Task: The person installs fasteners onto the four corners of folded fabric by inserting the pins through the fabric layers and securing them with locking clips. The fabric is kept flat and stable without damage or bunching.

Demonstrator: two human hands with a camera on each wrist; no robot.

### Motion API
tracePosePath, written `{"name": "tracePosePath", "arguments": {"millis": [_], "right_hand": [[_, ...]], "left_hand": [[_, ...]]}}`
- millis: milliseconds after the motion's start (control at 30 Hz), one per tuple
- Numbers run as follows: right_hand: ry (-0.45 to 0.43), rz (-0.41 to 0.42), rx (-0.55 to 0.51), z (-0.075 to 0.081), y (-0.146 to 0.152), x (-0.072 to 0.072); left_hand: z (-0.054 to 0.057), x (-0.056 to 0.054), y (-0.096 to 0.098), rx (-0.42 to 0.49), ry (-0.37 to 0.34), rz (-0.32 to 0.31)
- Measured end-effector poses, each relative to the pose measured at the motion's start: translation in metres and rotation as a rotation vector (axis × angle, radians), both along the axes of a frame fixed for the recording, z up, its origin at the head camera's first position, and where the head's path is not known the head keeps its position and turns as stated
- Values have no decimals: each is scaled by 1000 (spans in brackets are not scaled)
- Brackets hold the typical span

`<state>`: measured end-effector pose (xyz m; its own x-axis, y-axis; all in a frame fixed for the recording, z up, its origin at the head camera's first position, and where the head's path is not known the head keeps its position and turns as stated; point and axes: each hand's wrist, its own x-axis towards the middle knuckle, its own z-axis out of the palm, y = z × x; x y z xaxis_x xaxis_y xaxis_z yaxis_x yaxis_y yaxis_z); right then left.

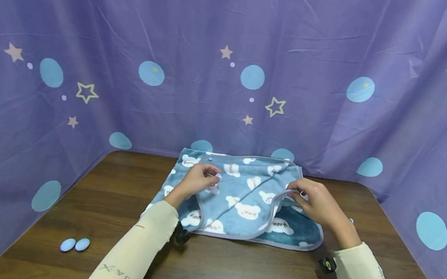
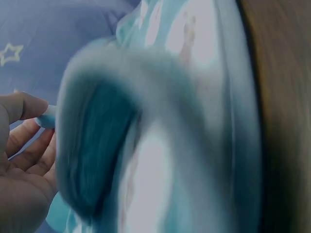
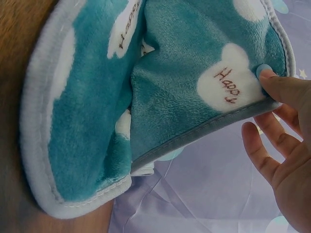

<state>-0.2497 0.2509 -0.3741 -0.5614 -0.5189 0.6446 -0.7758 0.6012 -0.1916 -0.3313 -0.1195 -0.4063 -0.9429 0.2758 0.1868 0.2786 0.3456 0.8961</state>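
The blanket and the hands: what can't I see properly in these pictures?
Head view: part of the blanket lies hidden under its own fold.
Left wrist view: the blanket's writing is too blurred to read.
Left wrist view: the left hand is cut off by the left edge, and it and the blanket cover part of the blue button.
Right wrist view: the right edge cuts off part of the right hand.

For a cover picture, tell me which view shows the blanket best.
The head view: the blanket shows nearly its whole outline on the table. The left wrist view shows only blurred parts; the right wrist view, sharper close-up ones.
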Motion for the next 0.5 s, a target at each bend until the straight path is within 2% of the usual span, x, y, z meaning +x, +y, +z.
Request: {"name": "tracePosePath", "arguments": {"millis": [333,500], "right_hand": [[18,-3,-3,0,-1,0],[10,-3,2,0,-2,0]], "left_hand": [[9,11,44,37,17,-101],[13,17,63,7,26,-129]]}}
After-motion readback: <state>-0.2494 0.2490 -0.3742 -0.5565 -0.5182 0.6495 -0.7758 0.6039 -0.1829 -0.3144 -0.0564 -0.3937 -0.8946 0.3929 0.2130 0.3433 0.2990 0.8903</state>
